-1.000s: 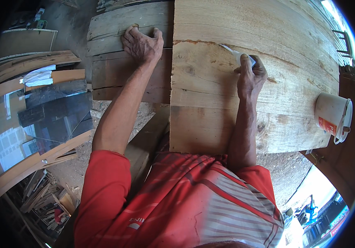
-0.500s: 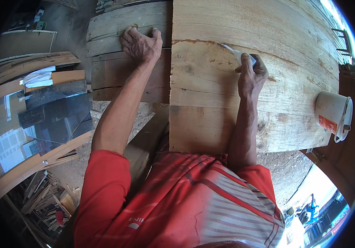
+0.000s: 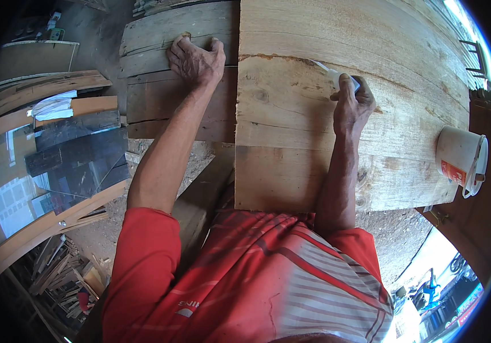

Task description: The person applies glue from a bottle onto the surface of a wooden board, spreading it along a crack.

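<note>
My right hand (image 3: 353, 106) is closed round a small white squeeze bottle (image 3: 333, 75) with a long thin nozzle, like a glue bottle. Its tip touches or hovers just over a dark, rough-edged crack (image 3: 279, 56) in the pale wooden panel (image 3: 291, 131); which of the two I cannot tell. To the left, my left hand (image 3: 197, 60) rests with curled fingers on older, greyish planks (image 3: 148, 51). A small yellowish-brown bit shows at its fingertips, too small to name.
A white bucket (image 3: 454, 151) with a red label stands on the panel's right side. At left lie a wood-framed glass pane (image 3: 14, 171) and a crumpled white cloth (image 3: 53, 108). Scrap wood (image 3: 57, 268) is heaped at lower left.
My right hand has shifted slightly to the right with the bottle, its nozzle tip moving along the crack. My left hand has hardly moved.
</note>
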Demonstrator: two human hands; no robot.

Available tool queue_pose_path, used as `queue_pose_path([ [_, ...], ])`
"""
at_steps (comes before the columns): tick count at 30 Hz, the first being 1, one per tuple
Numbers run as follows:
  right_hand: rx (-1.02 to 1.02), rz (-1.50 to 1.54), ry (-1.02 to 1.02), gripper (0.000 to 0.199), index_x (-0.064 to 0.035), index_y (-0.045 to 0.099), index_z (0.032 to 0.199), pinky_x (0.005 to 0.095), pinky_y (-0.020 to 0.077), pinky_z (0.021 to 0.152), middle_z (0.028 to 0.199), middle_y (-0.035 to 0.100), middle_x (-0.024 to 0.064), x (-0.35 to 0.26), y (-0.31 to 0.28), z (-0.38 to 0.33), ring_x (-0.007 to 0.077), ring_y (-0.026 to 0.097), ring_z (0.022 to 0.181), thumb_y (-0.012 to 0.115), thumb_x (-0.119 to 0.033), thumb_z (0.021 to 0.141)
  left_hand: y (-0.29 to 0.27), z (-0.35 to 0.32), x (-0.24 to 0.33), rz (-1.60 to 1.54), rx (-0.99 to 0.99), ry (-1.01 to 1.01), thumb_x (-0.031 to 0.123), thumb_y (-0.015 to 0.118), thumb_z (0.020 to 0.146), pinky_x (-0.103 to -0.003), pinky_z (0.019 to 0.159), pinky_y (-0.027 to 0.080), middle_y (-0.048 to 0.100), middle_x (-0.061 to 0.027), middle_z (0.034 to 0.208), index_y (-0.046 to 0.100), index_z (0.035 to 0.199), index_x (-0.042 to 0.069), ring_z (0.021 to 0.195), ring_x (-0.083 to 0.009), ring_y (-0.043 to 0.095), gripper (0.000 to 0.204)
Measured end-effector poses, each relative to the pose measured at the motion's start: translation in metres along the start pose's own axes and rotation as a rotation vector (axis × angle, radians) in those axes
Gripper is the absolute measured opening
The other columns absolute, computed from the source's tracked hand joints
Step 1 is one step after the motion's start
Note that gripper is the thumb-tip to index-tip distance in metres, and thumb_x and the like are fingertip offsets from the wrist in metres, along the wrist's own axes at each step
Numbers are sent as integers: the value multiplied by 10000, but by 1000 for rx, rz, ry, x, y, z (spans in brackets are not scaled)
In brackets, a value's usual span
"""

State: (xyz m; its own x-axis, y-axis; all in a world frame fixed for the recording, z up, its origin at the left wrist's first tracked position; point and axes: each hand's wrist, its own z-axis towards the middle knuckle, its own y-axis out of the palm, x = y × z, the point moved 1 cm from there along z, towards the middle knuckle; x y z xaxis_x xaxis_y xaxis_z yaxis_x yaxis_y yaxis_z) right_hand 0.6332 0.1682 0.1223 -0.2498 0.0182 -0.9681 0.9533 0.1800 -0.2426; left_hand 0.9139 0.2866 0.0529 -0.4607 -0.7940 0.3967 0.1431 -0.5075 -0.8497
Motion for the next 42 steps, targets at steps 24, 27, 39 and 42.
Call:
queue_pose_path([
  [24, -51, 122, -4, 236, 33, 690, 926, 289, 489, 569, 751, 649, 85, 0, 3, -4, 121, 597, 608, 656, -200, 935, 2, 0, -3, 12, -19, -5, 462, 669, 768, -525, 1112, 247, 430, -193, 1348, 430, 1288, -35, 1335, -380, 324, 758],
  [27, -83, 498, 92, 238, 42, 670, 954, 276, 484, 543, 698, 612, 71, -6, 4, -3, 127, 569, 557, 616, -189, 931, 6, 2, -5, 14, 5, 3, 471, 668, 764, -526, 1110, 252, 435, -200, 1341, 436, 1278, -38, 1332, -381, 330, 760],
  [39, -914, 661, 317, 212, -20, 608, 1129, 283, 518, 774, 974, 693, 74, -7, -12, -123, 120, 632, 813, 626, -181, 992, 2, 1, -10, 24, -4, 74, 476, 690, 763, -532, 1086, 289, 471, -203, 1342, 496, 1245, -32, 1304, -388, 369, 727],
  [42, -1027, 449, 400, 210, -17, 594, 1136, 288, 509, 809, 1022, 673, 63, -2, -32, -155, 121, 620, 867, 623, -166, 991, 5, 1, -17, 28, 5, 101, 493, 683, 768, -540, 1083, 301, 483, -203, 1347, 515, 1259, -22, 1303, -391, 386, 731],
])
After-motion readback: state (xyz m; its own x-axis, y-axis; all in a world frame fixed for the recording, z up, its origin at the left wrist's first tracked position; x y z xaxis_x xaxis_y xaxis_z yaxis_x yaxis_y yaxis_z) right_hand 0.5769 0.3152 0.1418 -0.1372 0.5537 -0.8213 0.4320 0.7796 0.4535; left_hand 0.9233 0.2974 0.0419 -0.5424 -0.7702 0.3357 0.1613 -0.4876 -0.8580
